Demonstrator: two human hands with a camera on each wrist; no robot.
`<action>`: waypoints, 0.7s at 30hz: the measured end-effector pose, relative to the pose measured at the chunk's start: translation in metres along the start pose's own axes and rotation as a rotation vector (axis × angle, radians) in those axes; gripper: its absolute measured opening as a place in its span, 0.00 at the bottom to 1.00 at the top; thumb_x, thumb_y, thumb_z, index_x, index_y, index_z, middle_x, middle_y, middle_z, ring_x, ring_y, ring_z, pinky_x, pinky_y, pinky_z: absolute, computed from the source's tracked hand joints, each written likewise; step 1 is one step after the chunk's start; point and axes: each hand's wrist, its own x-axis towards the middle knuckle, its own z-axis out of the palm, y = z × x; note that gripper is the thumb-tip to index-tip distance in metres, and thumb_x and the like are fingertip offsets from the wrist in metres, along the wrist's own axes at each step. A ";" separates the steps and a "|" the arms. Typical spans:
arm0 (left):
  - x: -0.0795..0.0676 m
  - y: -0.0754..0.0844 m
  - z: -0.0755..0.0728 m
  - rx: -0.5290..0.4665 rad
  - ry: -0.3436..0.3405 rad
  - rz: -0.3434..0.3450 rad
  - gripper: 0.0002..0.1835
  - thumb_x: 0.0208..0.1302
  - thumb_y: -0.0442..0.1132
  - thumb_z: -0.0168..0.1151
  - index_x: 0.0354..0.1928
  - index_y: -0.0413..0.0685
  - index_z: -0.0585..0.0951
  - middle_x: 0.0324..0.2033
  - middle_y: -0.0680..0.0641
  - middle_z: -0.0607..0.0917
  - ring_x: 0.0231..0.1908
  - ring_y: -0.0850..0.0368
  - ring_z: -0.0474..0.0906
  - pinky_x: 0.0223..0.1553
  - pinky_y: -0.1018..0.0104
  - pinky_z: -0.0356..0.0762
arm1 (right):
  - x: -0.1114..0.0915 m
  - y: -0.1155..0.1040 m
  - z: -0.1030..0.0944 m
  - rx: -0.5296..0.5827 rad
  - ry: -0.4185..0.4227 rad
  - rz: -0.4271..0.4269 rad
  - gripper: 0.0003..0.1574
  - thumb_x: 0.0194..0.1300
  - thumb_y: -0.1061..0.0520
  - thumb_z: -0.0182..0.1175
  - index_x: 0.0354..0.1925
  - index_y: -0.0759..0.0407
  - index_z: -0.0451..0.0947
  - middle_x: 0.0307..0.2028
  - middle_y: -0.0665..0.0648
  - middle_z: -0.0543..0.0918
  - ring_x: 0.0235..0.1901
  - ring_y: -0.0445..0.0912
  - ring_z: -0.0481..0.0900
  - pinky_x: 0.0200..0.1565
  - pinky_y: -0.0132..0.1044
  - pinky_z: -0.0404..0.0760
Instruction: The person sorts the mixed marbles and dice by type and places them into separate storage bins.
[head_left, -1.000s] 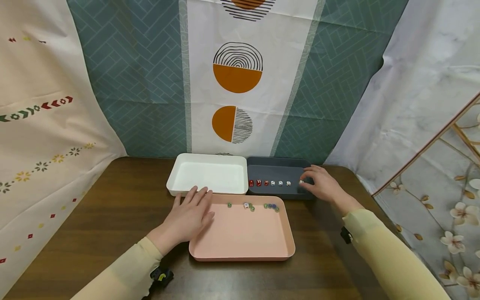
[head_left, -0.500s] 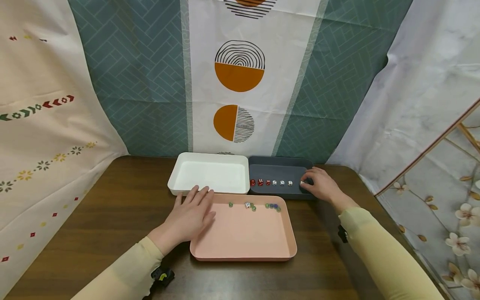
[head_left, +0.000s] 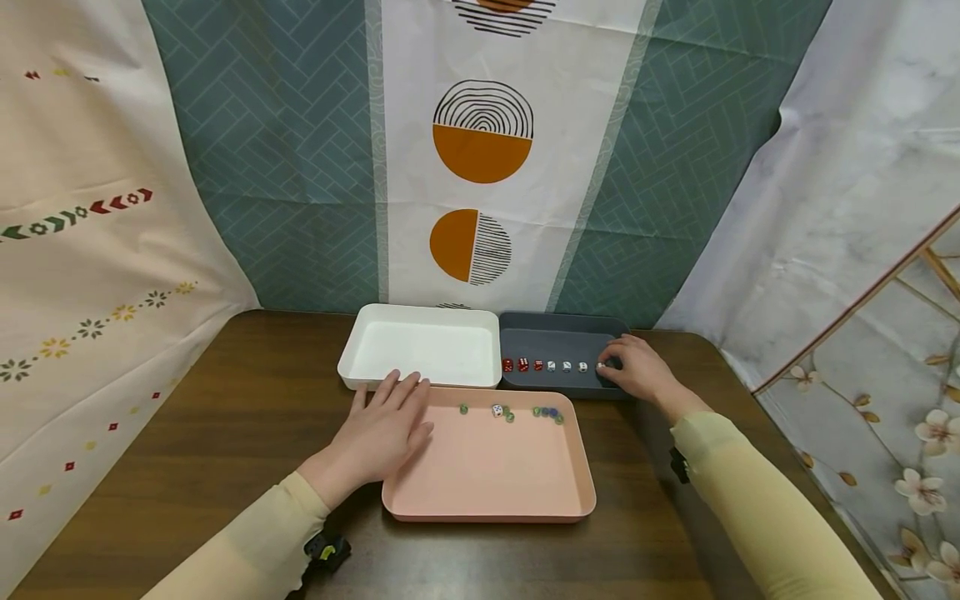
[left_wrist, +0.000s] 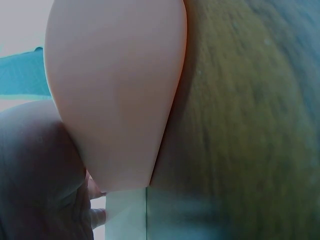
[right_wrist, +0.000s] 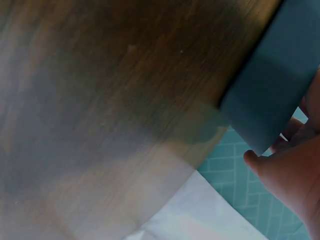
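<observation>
At the right end of the dark grey tray (head_left: 556, 331), my right hand (head_left: 640, 367) pinches a small white die (head_left: 600, 367) between thumb and fingers, low over the tray floor. Left of it runs a row of dice: red dice (head_left: 522, 365), then white dice (head_left: 567, 367). My left hand (head_left: 375, 437) lies with straight fingers over the left rim of the pink tray (head_left: 491, 483). In that tray are a white die (head_left: 497, 410), green pieces (head_left: 510, 417) and blue pieces (head_left: 553, 412), too small to name. The right wrist view hides the pinched die behind the tray's wall (right_wrist: 275, 75).
A white tray (head_left: 431, 333) stands left of the dark tray, behind the pink one. All three trays sit close together on a brown wooden table (head_left: 225, 433). Patterned cloths (head_left: 300, 167) hang behind and at both sides.
My right hand has shifted slightly left with the white die, closer to the row of dice. The left hand has stayed in place on the pink tray.
</observation>
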 end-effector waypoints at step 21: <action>-0.001 0.001 -0.001 -0.005 0.002 -0.002 0.36 0.87 0.55 0.55 0.85 0.41 0.65 0.84 0.37 0.64 0.84 0.30 0.53 0.74 0.17 0.50 | 0.002 0.001 0.002 -0.018 -0.008 -0.018 0.09 0.74 0.56 0.72 0.46 0.61 0.91 0.59 0.73 0.86 0.73 0.75 0.70 0.77 0.67 0.61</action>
